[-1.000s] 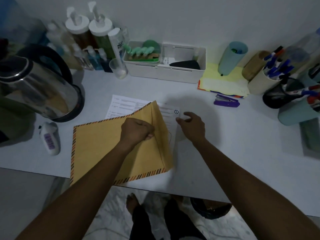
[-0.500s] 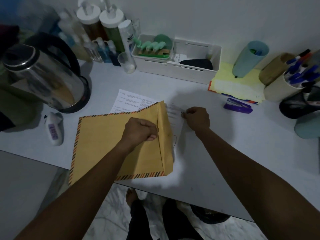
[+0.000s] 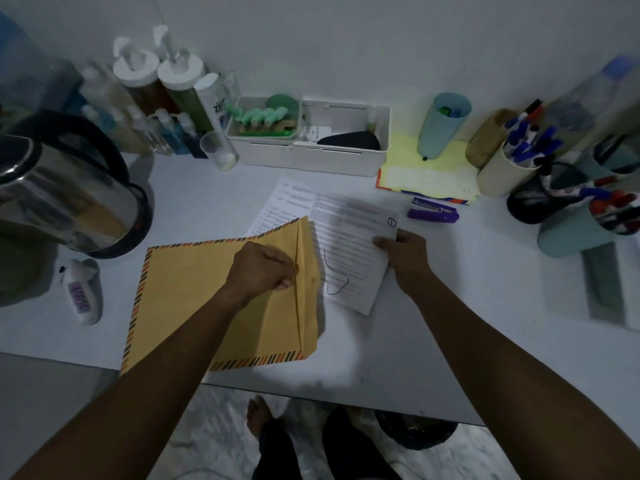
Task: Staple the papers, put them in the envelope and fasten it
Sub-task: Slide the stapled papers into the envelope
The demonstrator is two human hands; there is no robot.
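A yellow envelope [image 3: 194, 292] with an orange-and-black striped border lies at the table's front edge. My left hand [image 3: 263, 270] grips it near its open right end, fingers curled. The printed papers [image 3: 346, 251] lie just right of the envelope, partly under its flap, with a thin string lying across them. My right hand [image 3: 403, 254] pinches the papers' right edge and holds that side raised. A purple stapler [image 3: 433, 211] sits on the table behind my right hand.
A steel kettle [image 3: 65, 195] stands at the left, a small white bottle [image 3: 83, 292] in front of it. Pump bottles [image 3: 156, 84], a white organiser box [image 3: 308, 155], a yellow pad [image 3: 429, 171] and several pen cups [image 3: 512, 168] line the back and right. The table edge [image 3: 346, 398] runs near me.
My right hand has taken hold of the papers' right edge and drawn them out to the right from under the envelope, showing more of the sheet. My left hand keeps its grip on the envelope.
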